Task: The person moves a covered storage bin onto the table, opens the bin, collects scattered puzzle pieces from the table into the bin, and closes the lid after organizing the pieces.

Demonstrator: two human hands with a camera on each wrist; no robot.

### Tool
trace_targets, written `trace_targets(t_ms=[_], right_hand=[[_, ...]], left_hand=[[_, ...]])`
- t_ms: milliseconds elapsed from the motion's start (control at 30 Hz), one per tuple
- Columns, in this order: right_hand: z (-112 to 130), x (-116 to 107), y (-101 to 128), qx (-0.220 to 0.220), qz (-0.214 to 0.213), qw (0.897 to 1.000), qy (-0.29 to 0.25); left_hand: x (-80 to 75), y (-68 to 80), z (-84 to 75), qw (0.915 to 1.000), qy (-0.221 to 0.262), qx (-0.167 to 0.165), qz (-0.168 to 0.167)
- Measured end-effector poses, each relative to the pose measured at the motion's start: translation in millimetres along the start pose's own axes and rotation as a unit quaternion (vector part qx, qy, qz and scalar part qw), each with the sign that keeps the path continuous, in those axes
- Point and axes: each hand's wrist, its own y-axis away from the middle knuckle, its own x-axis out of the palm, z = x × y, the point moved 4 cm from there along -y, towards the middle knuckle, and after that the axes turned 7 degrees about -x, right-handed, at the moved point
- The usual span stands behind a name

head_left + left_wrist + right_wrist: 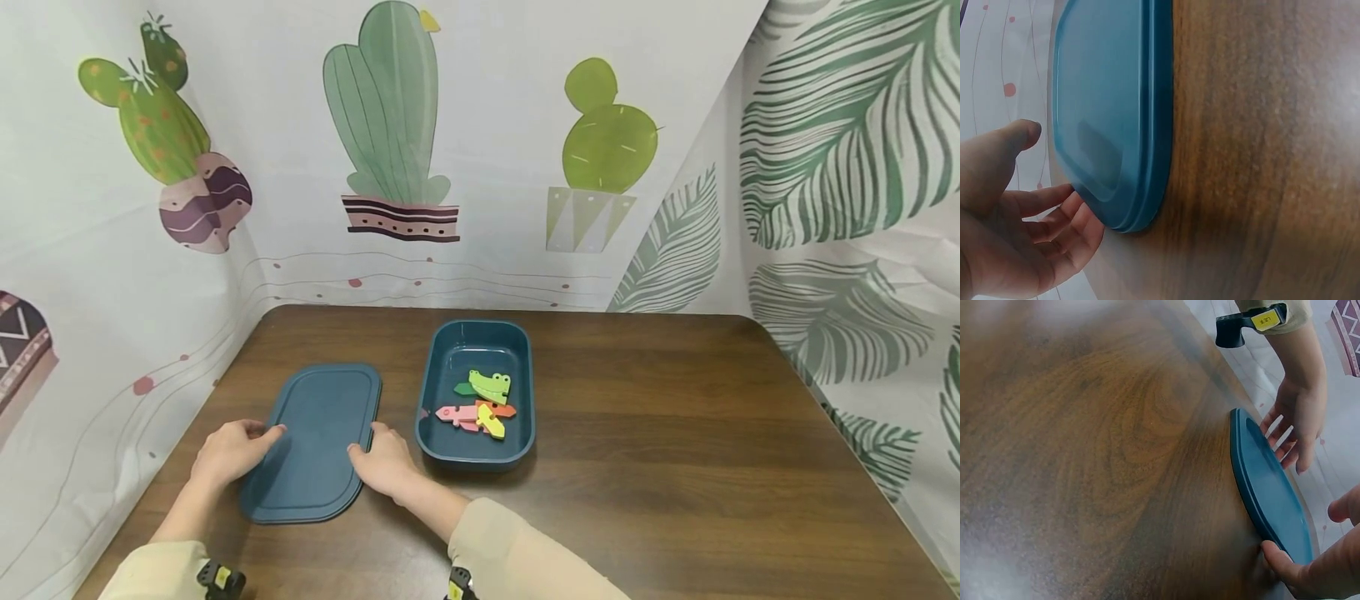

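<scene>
A flat dark-blue lid [318, 442] with rounded corners lies on the left of the table. My left hand [231, 454] is at its left edge; in the left wrist view the thumb stands off the lid while the fingertips [1071, 189] touch its rim. At the opposite edge is my right hand [386, 462], thumb raised, with a fingertip [1269, 547] against the side in the right wrist view. Neither hand is curled round the lid. Right of it stands a blue box [531, 400] holding a green crocodile-head piece [491, 386] and pink, orange and yellow [491, 422] pieces.
The brown wooden table [660, 450] extends to the right of the box. White fabric [487, 283] printed with cacti and leaves hangs behind the table and along its sides.
</scene>
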Motion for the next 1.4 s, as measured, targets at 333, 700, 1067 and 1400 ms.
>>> trace_targets(t_ms=[333,700,1067,1400], right_hand=[[3.1,1.4,2.0,0.018,-0.013,0.999,-0.044],[-1.2,3.2,1.9,0.038,-0.022,0.996,-0.084],[-3.6,3.0,0.0,0.041,-0.049,0.991,-0.116],[1.6,1.5,-1.3,0.030,-0.062,0.991,-0.115]], left_hand=[[-0.4,-1.6,-1.3,0.9998,0.015,-0.010,0.013],[2.6,-3.8,4.5,0.9981,0.057,-0.021,0.015],[2.1,-3.2,7.5,0.9968,0.080,-0.012,-0.003],[-7.3,-3.8,11.5,0.9972,0.063,0.014,-0.037]])
